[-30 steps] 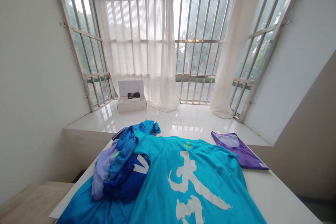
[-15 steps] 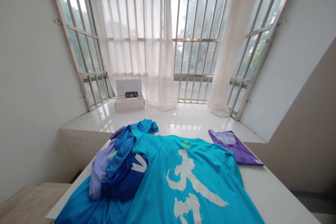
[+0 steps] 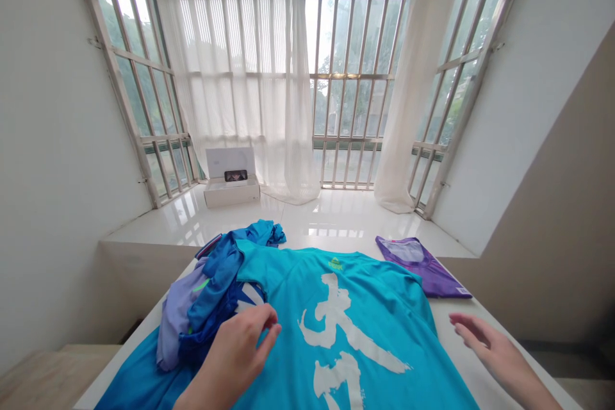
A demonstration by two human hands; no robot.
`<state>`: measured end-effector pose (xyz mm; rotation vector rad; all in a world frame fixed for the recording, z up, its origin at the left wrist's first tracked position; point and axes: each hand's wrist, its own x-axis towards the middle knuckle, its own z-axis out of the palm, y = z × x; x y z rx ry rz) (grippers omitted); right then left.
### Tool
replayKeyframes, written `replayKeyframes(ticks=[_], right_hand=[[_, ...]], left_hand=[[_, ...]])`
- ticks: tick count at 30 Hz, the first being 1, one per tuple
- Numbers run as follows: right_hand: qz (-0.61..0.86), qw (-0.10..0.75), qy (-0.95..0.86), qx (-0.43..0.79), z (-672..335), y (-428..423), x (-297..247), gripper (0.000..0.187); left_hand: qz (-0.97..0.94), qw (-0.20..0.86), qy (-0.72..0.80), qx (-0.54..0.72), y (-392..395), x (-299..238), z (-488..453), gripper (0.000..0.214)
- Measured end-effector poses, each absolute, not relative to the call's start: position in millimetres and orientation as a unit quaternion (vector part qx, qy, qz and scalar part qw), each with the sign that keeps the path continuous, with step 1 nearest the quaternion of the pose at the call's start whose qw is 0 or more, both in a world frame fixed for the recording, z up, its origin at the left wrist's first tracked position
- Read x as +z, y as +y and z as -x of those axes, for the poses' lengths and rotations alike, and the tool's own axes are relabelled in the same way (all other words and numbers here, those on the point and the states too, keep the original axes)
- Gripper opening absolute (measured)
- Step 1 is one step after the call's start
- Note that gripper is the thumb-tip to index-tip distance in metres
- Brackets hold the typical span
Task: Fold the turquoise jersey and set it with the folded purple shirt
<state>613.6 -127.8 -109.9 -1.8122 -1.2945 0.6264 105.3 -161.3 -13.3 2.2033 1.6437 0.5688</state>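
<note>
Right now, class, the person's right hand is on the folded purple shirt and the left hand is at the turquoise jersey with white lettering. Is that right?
Not quite. The head view shows the right hand apart from the folded purple shirt, over the white table beside the turquoise jersey. The left hand is at the jersey, as stated.
</note>
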Motion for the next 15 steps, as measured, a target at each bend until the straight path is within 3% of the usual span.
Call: replayKeyframes(ticks=[4,8,12,15], right_hand=[[0.735,0.336,-0.565,0.169,-600,-62,-98,0.05],[0.743,0.257,-0.612,0.085,-581,-20,-101,0.042],[0.717,0.245,-0.648,0.08,-574,-7,-101,0.028],[0.686,0.261,-0.671,0.104,-569,-8,-89,0.031]], left_hand=[[-0.843,0.123,0.504,0.144,-120,-18,-149,0.018],[-0.871,0.094,0.476,0.072,-67,-41,-193,0.026],[-0.884,0.053,0.462,0.043,-24,-57,-221,0.039],[-0.871,0.039,0.488,0.037,5,-59,-222,0.045]])
